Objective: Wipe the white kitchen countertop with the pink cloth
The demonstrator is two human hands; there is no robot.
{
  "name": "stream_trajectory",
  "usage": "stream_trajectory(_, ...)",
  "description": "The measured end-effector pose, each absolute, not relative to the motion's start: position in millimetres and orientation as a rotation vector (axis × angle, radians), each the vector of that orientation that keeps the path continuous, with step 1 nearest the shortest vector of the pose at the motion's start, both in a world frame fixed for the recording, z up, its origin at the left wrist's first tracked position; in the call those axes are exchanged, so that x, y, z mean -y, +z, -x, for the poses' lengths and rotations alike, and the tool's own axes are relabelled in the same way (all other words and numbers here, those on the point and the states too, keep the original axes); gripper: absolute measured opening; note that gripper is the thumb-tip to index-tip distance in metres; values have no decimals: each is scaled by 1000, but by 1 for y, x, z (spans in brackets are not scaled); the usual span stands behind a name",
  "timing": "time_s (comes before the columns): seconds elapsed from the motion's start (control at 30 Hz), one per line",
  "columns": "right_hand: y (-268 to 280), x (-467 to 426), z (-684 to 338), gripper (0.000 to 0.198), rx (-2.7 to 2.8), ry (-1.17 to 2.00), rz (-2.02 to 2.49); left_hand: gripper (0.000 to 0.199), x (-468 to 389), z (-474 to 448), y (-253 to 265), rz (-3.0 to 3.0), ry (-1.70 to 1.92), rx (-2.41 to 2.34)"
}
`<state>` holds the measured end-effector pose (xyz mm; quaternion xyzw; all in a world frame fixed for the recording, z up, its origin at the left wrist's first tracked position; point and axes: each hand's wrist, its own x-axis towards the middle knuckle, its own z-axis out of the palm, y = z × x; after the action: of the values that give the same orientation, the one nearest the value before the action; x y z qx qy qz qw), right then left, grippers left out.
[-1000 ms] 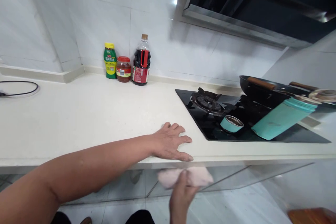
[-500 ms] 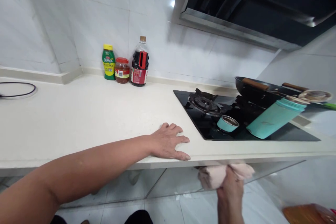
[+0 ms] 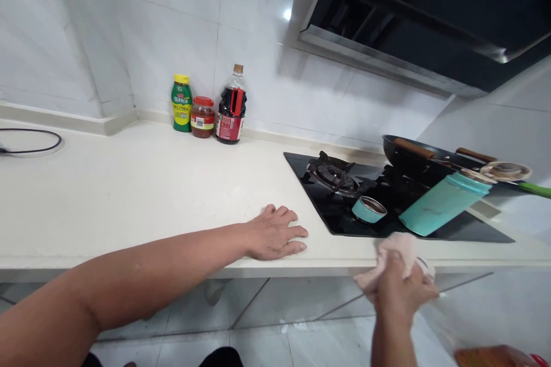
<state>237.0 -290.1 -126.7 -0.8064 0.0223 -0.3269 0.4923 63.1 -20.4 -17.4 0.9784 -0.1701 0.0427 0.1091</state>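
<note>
My left hand (image 3: 278, 233) lies spread on the white countertop (image 3: 142, 200), close to its front edge and left of the gas stove (image 3: 310, 189). Its fingers are apart and hold nothing. My right hand (image 3: 402, 287) grips a pale pink cloth (image 3: 398, 246) at the counter's front edge, below the stove's near side. The cloth is bunched up and a little blurred. On the stove's glass stand a small turquoise cup-like lid (image 3: 369, 210) and a turquoise bottle (image 3: 443, 203) without its cap, both just beyond the cloth.
A black wok (image 3: 413, 155) sits on the far burner, with a round-headed strainer (image 3: 505, 171) near the bottle's mouth. Along the wall stand a green squeeze bottle (image 3: 181, 104), a red-lidded jar (image 3: 202, 118) and a soy sauce bottle (image 3: 231, 109). Overhead hangs the range hood (image 3: 400, 63).
My right hand has risen with the cloth from below the counter edge up to it, moving slightly right. My left hand has stayed in place on the counter.
</note>
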Motion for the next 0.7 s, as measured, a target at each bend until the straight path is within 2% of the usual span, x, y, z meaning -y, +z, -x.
stream_trajectory(0.07,-136,256,-192,80,25,-854,1964,48,21,-63,-16,-2895,121,496)
stream_trajectory(0.2,-142,198,-101,44,396,-1021,1959,41,18,-65,-19,-2889,165,466)
stream_trajectory(0.27,-142,187,-83,34,613,-1119,1959,36,16,-67,-23,-2861,208,442)
stream_trajectory(0.37,-144,203,-107,40,711,-1235,2024,34,12,-69,-29,-2824,245,439)
stream_trajectory(0.47,-146,238,-163,44,524,-1319,2054,37,11,-69,-32,-2838,262,453)
stream_trajectory(0.7,-125,286,-224,57,394,-1265,2146,33,20,-59,-25,-3001,250,433)
